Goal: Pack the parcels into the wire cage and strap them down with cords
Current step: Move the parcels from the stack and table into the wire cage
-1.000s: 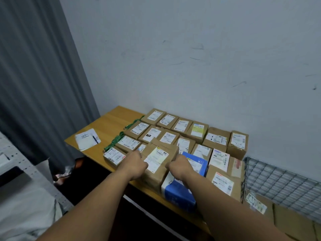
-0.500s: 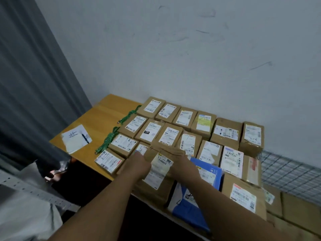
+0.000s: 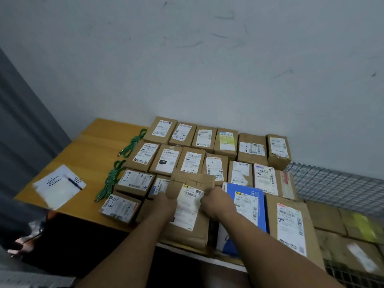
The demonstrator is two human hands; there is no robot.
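Several brown cardboard parcels with white labels lie in rows on a wooden table (image 3: 89,154). A larger brown parcel (image 3: 187,227) sits at the front edge. My left hand (image 3: 164,206) grips its left side and my right hand (image 3: 216,202) grips its right side, over the long white label. A blue box (image 3: 247,206) lies just to its right, and beside that a big brown parcel (image 3: 291,223). Two green cords (image 3: 110,183) (image 3: 133,142) lie left of the parcels. The wire cage (image 3: 332,186) stands at the right with several boxes inside.
A white sheet of paper (image 3: 58,186) with a pen (image 3: 73,182) lies on the table's left part. A grey curtain (image 3: 22,129) hangs at the left. A pale wall runs behind the table. A dark gap lies below the table's front edge.
The camera has moved closer and tilted down. Both hands stay on the large front parcel, whose far end looks slightly raised.
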